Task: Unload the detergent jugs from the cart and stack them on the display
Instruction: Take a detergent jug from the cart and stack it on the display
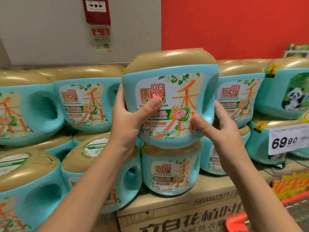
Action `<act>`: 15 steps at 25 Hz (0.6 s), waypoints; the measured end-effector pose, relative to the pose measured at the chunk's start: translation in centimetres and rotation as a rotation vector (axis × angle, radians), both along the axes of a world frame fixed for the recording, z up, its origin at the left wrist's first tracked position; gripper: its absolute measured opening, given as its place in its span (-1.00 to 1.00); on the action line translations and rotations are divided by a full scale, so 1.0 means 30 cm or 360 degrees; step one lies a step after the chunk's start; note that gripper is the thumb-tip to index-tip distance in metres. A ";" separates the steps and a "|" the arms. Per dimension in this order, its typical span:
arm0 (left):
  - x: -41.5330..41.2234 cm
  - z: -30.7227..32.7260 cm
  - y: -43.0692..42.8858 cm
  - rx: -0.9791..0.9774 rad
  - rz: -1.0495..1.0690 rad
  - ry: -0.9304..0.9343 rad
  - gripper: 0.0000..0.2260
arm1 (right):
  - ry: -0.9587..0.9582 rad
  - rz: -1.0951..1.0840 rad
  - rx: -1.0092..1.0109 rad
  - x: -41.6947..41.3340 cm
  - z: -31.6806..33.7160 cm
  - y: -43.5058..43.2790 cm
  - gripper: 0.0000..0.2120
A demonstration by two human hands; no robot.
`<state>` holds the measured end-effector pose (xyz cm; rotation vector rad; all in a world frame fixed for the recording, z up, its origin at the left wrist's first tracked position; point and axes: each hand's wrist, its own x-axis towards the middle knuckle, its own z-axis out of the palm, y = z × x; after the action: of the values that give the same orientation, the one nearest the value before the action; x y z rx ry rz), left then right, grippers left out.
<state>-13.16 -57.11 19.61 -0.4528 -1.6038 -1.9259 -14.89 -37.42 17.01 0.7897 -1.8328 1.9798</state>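
Both hands clasp one teal jug (pixel 170 91) from either side. The left hand (pixel 132 118) curls round its left edge with the thumb laid across the front label. The right hand (pixel 217 128) curls round the lower right side by the handle hole, thumb pressed on the label's bottom corner. Bare forearms reach up from the lower edge of the view.

Nearest the camera, a cardboard box (pixel 184 213) printed with dark characters forms the base of the display. A lower jug (pixel 170 173) of the same kind stands upright on it. The held jug is upright too, its gold lid on top, directly above the lower jug's gold lid. Its base is at or just over that lid; I cannot tell whether it is touching.

More stacked jugs (pixel 83 104) fill the left side, some with handle holes turned forward. Another row (pixel 237 97) runs just behind the right hand. Further right sits a panda-label jug (pixel 291 92), above a white price tag (pixel 287 139) reading 69.90.

Behind everything, a grey wall (pixel 41 30) carries a red alarm box (pixel 97 10), and a red wall (pixel 234 25) joins it on the right.
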 end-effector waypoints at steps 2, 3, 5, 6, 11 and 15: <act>-0.029 -0.018 -0.007 -0.0033 -0.0020 -0.0001 -0.41 | 0.0013 -0.0134 0.0043 -0.014 -0.009 0.003 -0.60; -0.037 -0.029 -0.009 -0.0036 -0.0033 -0.0017 -0.36 | 0.0006 -0.0142 0.0036 -0.021 -0.016 0.004 -0.66; -0.049 -0.047 -0.003 -0.0057 -0.0009 -0.0044 -0.27 | -0.0010 -0.0110 0.0039 -0.041 -0.037 0.007 -0.64; -0.054 -0.051 0.001 -0.0084 0.0036 -0.0041 -0.24 | -0.0023 -0.0115 0.0035 -0.050 -0.046 0.006 -0.57; -0.079 -0.044 0.000 -0.0242 0.0208 -0.0054 -0.22 | -0.0066 -0.0234 -0.0001 -0.076 -0.077 -0.001 -0.44; -0.080 -0.082 0.014 -0.0267 0.0432 -0.0122 -0.05 | -0.0098 -0.0428 -0.0003 -0.079 -0.102 -0.011 -0.27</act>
<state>-15.56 -56.70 17.14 -0.2157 -1.7840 -1.6319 -17.26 -37.76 13.96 0.4573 -1.8603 1.8513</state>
